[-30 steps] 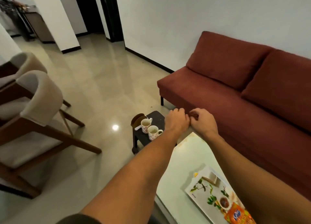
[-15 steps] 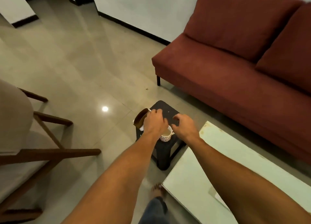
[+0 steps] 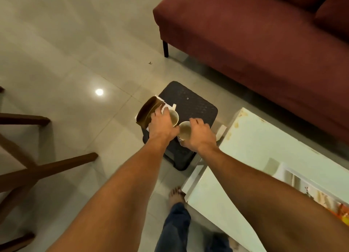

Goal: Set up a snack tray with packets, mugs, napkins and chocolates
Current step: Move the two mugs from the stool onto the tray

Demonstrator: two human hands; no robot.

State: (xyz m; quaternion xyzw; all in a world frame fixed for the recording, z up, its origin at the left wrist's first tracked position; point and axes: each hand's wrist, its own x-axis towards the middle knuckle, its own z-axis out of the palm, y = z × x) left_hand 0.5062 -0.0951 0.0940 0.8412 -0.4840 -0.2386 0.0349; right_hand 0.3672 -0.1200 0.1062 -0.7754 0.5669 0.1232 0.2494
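Observation:
Two white patterned mugs stand side by side on a small black stool [image 3: 190, 102]. My left hand [image 3: 161, 126] wraps the left mug [image 3: 174, 117] from its near left side. Around the right mug [image 3: 184, 131] closes my right hand [image 3: 200, 135]. A brown napkin holder [image 3: 146, 112] with white napkins stands at the stool's left edge, just beyond my left hand. The floral snack tray [image 3: 294, 180] lies on the white coffee table [image 3: 255, 144] at the right, mostly hidden by my right forearm, with an orange packet [image 3: 342, 213] at the frame edge.
A dark red sofa [image 3: 255, 34] runs along the top right behind the stool and table. Wooden chair legs [image 3: 37, 168] spread over the tiled floor at the left. My foot [image 3: 175, 194] stands between stool and table corner.
The view has tilted down and come closer to the stool. Both hands have dropped from above the stool onto the two mugs and closed around them.

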